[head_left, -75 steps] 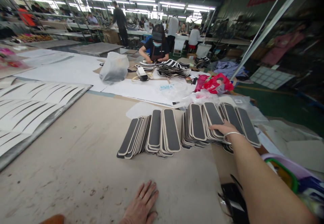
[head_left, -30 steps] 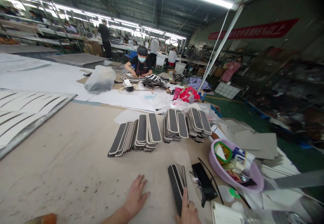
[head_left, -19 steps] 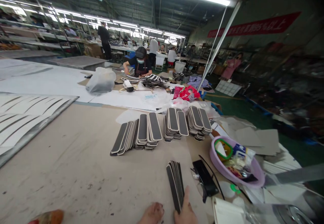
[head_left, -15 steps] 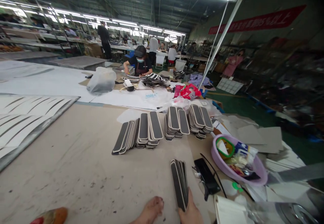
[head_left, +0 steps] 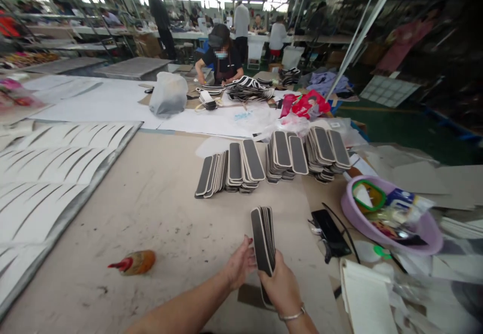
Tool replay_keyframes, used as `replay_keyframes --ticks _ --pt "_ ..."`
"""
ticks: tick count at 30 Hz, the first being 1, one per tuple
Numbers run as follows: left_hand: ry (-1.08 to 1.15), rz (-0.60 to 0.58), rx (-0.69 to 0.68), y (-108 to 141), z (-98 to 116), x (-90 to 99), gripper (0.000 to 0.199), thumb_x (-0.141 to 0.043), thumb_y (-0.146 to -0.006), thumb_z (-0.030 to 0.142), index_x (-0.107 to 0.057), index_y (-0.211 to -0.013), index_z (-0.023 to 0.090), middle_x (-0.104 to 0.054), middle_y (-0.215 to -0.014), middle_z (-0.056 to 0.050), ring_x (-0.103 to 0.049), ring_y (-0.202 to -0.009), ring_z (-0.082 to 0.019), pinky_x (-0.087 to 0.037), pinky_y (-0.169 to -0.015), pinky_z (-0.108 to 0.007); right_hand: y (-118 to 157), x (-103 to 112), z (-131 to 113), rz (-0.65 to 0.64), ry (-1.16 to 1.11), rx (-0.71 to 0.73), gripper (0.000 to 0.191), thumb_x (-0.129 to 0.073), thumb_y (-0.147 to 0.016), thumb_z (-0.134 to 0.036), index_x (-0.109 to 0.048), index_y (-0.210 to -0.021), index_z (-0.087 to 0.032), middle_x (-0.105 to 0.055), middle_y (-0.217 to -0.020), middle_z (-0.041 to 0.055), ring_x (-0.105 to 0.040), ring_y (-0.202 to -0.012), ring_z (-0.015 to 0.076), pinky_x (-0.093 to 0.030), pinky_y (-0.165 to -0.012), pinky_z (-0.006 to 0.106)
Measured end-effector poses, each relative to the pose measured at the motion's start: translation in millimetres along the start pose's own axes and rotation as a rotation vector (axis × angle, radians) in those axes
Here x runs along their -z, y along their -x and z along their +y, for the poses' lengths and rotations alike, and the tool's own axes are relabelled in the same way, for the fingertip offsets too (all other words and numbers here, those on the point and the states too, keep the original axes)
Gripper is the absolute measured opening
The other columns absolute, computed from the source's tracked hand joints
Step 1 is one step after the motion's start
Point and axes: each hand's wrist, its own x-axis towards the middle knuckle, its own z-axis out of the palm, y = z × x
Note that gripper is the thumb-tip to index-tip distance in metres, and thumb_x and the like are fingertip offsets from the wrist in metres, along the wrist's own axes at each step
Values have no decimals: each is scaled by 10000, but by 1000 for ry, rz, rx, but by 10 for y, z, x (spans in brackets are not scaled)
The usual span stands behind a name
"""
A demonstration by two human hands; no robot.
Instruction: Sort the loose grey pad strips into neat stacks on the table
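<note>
My right hand (head_left: 279, 279) grips a small fanned stack of dark grey strips (head_left: 263, 241) with rounded ends and pale edges, its thumb across the top strip. The stack stands tilted over the table. At its left side is my left hand (head_left: 240, 262), open, with fingers stretched toward the stack; whether the fingertips touch it I cannot tell. Under my hands a flat dark piece (head_left: 253, 296) shows on the table. Farther off stand more bundles of the same strips, a left one (head_left: 230, 170), a middle one (head_left: 283, 155) and a right one (head_left: 326, 153).
An orange glue bottle with red tip (head_left: 136, 263) lies on the left. Right of the hands are a black phone (head_left: 331, 233), glasses (head_left: 320, 243) and a purple basin (head_left: 433, 233) of small items. Across the table a co-worker (head_left: 224, 62) handles striped pieces. Slitted white sheets (head_left: 56, 173) lie left.
The view has turned and tipped down, bringing the whole glue bottle into sight. My right hand has lifted the strip stack, and my left hand has come up beside it.
</note>
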Motion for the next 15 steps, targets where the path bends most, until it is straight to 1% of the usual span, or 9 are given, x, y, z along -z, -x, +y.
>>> replay_keyframes --ticks 1,2,4,5,6,8,9,12,15 --pt "81 -22 -27 30 72 -56 662 -432 -779 670 -530 -1138 122 -657 -988 -108 -623 -890 -199 -435 -833 -323 58 44 -142 -15 -27 30 457 -526 -766 -246 -421 -1209 -205 -697 -902 66 -671 -830 253 -449 -660 284" --pt "152 4 -33 61 146 -103 637 -426 -784 666 -578 -1045 105 -673 -895 -101 -632 -826 -194 -441 -832 -326 112 95 -275 -30 -59 67 520 -548 -760 -258 -391 -1253 -204 -691 -939 75 -666 -851 265 -455 -675 296" --pt "243 78 -28 135 297 -151 582 -432 -794 645 -615 -878 99 -664 -713 -74 -626 -671 -176 -454 -814 -338 194 210 -495 -72 -169 172 632 -585 -754 -281 -328 -1329 -226 -662 -1060 81 -647 -922 271 -468 -737 320" --pt "267 95 -19 183 373 -154 561 -435 -801 632 -615 -826 102 -651 -652 -63 -611 -609 -169 -459 -805 -349 217 268 -573 -107 -254 238 634 -580 -772 -296 -316 -1346 -245 -638 -1121 73 -631 -966 259 -470 -781 326" --pt "283 81 -14 238 447 -145 547 -433 -811 617 -616 -805 101 -645 -626 -61 -602 -576 -165 -460 -803 -361 227 322 -629 -152 -353 300 595 -557 -801 -317 -325 -1346 -260 -616 -1167 62 -615 -1001 239 -468 -826 326" --pt "309 2 -14 359 581 -108 539 -417 -833 589 -626 -833 92 -663 -661 -79 -616 -604 -176 -454 -826 -382 214 404 -684 -255 -549 370 478 -481 -864 -355 -377 -1320 -259 -596 -1201 50 -607 -1004 194 -465 -880 315" --pt "325 -37 -20 420 638 -87 540 -408 -843 579 -631 -865 88 -675 -701 -91 -629 -646 -186 -449 -844 -388 198 430 -693 -296 -627 374 451 -459 -879 -368 -397 -1309 -243 -596 -1199 55 -611 -984 180 -468 -890 312" --pt "358 -96 -29 568 750 -37 545 -386 -862 557 -635 -929 77 -693 -776 -110 -649 -750 -210 -430 -892 -391 160 463 -708 -354 -767 347 478 -498 -869 -377 -411 -1305 -204 -591 -1204 73 -612 -965 173 -479 -903 318" --pt "373 -119 -12 645 788 5 550 -378 -871 545 -639 -935 65 -699 -814 -120 -654 -771 -213 -416 -919 -395 176 468 -757 -398 -827 343 498 -542 -851 -358 -417 -1304 -191 -583 -1216 75 -585 -1041 187 -464 -945 336"
